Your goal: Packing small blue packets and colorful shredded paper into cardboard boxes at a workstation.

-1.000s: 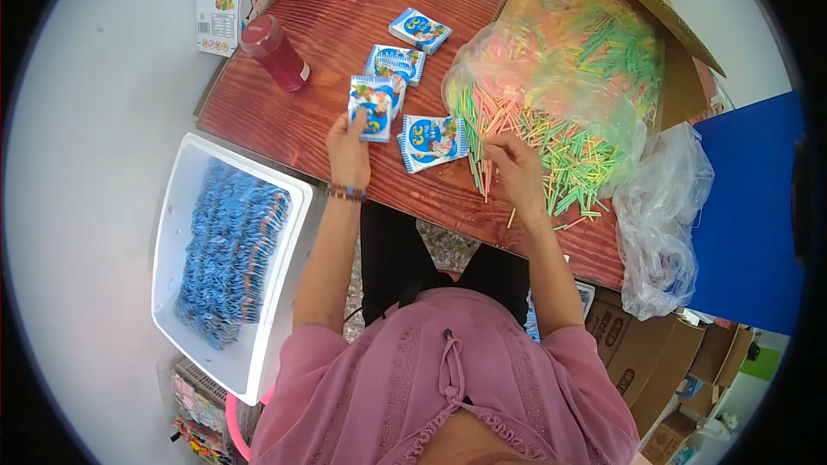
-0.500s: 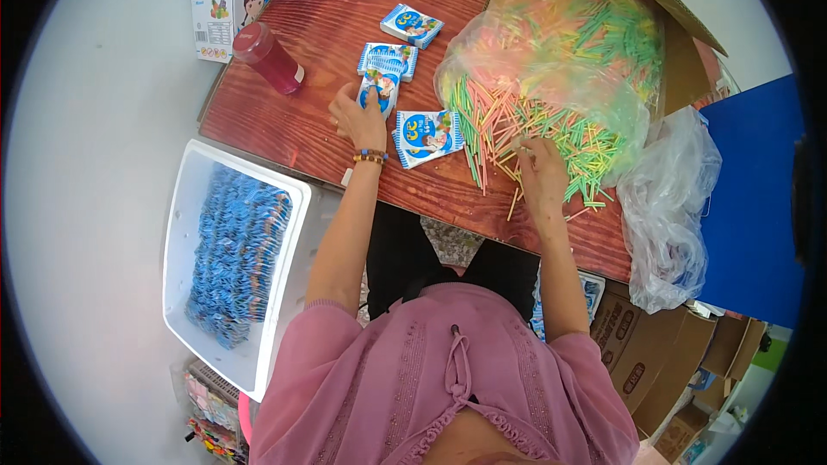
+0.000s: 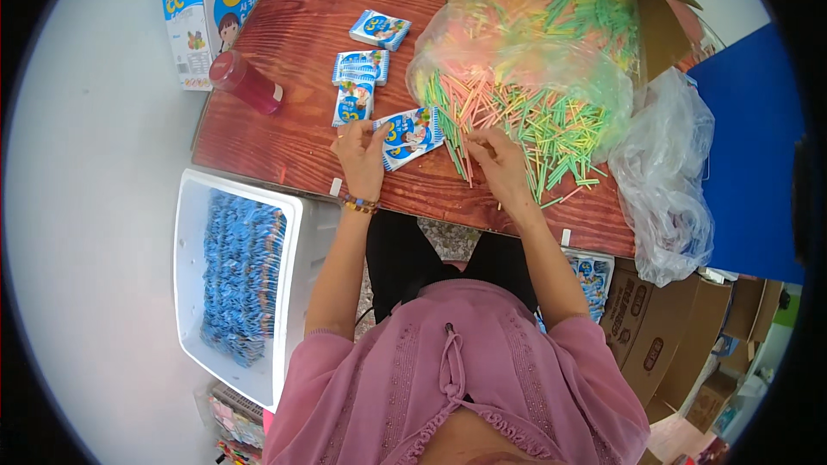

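My left hand [image 3: 359, 162] is at the left edge of a blue-and-white printed packet [image 3: 408, 139], its thumb and finger pinched on that edge. The packet lies flat and slightly tilted on the table. My right hand [image 3: 501, 174] hovers just right of the packet, at the near-left side of a heap of thin pink, green and yellow sticks [image 3: 551, 133]. Its thumb and fingers are pinched together; what they hold, if anything, is too small to make out. Beyond my left hand lie more such packets: one upright packet [image 3: 354, 102], an overlapping stack [image 3: 362, 65] and a farther packet [image 3: 380, 29].
The sticks spill from a clear plastic bag [image 3: 448, 39] inside a cardboard box. A jar of dark pink stuff [image 3: 245, 82] lies at the table's left. Below left, a white foam box [image 3: 291, 207] holds rows of blue packets. Crumpled clear plastic [image 3: 659, 181] hangs at the right edge.
My left hand has let go of the upright packet and moved down to the edge of the nearer packet. My right hand has drawn left out of the sticks toward it. The view has shifted slightly.
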A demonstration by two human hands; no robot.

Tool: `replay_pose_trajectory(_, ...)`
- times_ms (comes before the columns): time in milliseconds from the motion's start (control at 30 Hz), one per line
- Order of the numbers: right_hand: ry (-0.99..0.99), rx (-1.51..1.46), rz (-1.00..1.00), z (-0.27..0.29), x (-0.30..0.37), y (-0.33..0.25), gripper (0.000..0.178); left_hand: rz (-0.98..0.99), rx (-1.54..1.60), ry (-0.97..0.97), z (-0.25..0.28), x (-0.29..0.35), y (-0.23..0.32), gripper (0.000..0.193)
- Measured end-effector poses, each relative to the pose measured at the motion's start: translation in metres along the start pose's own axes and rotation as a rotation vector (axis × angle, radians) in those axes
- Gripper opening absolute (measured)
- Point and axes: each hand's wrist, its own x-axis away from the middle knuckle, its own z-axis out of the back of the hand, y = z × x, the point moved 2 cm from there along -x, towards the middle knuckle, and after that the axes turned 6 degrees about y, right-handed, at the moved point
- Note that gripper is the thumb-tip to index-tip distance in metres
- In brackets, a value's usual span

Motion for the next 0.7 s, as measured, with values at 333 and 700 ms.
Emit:
replay_pose_trajectory(333,-0.181,-0.528,-0.146,-0.028,-0.002,0.001,0.016,0.554,0.695,-0.295,0.003,0.036,0.05,0.016)
replay_pose_trajectory(700,-0.138,-0.492,-0.138,-0.016,0.018,0.004,0.016,0.735,0.853,-0.168,-0.006,0.068,0.058,0.011)
